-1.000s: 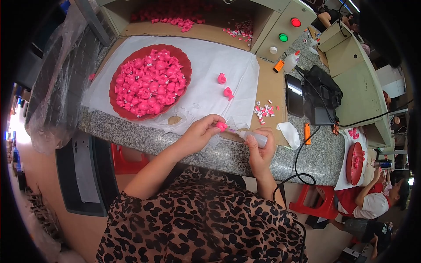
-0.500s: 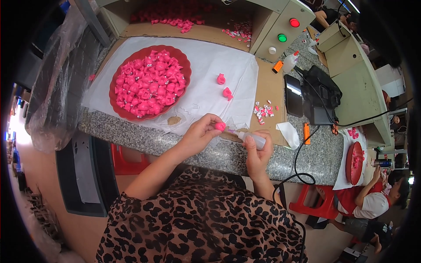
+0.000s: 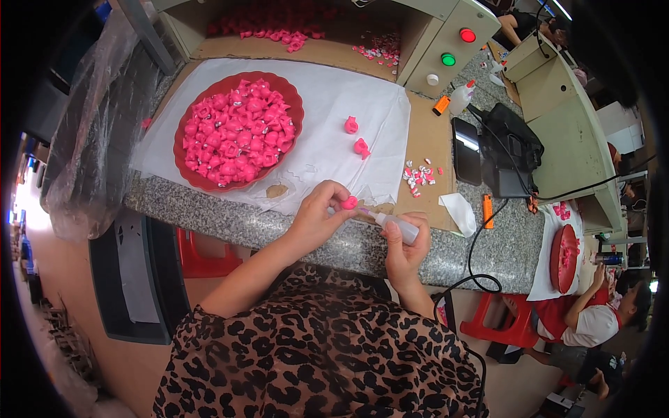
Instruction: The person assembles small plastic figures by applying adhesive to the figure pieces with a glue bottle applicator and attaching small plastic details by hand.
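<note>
Between the thumb and fingers of my left hand (image 3: 321, 214) is a small pink figure piece (image 3: 349, 203), held above the front edge of the bench. My right hand (image 3: 406, 251) is wrapped round a translucent white squeeze bottle (image 3: 401, 228). Its thin nozzle (image 3: 367, 212) points left at the pink piece; I cannot tell whether the tip touches it. Farther back on the white sheet (image 3: 327, 104) lie two loose pink pieces (image 3: 361, 148). A red scalloped bowl (image 3: 298, 104) heaped with similar pieces is to the left.
Tiny pink and white parts (image 3: 419, 177) lie right of the sheet. Beyond them are a phone (image 3: 465, 150), a black pouch (image 3: 512, 146), an orange cutter (image 3: 488, 211) and another squeeze bottle (image 3: 460, 99). A black cable (image 3: 471, 254) hangs over the front edge. A co-worker (image 3: 585, 317) sits at right.
The bottle has tilted, its base dropping slightly, and its nozzle has shifted a little left. The pink piece has turned slightly in my left fingers.
</note>
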`<state>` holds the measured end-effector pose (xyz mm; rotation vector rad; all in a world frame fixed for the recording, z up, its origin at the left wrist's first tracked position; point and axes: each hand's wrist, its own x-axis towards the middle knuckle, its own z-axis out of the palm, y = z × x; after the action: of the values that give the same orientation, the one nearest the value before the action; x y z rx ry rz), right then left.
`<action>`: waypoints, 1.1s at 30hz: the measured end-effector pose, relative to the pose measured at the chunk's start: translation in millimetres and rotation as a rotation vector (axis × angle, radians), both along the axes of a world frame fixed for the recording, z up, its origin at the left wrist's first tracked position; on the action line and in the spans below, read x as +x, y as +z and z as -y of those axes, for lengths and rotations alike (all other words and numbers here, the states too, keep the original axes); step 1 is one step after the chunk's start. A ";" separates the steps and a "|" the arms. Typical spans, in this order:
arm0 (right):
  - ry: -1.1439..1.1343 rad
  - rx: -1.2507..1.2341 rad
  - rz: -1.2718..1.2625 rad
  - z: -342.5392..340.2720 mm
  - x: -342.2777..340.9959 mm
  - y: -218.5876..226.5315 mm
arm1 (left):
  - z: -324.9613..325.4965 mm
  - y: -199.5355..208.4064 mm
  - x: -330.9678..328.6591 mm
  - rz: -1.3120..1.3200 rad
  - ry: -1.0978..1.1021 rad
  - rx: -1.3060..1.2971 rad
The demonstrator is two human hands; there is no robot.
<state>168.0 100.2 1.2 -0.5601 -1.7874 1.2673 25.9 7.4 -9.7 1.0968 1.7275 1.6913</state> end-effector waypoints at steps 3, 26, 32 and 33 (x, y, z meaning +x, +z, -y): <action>-0.009 0.023 0.011 -0.1 1.0 1.8 | -0.7 1.3 0.7 -0.029 0.013 -0.019; -0.079 -0.461 0.117 -98.7 30.9 19.7 | -11.6 13.8 15.6 0.766 -0.260 0.054; -0.247 -0.027 0.574 -126.9 6.6 25.2 | -18.4 18.4 20.2 0.770 -0.252 0.041; -0.291 0.028 0.715 -129.5 4.5 23.8 | -19.7 18.0 20.4 0.768 -0.257 0.040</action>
<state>172.6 229.8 25.0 -1.3268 -2.1737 0.8884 46.3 27.0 8.3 0.5281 1.0234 1.6737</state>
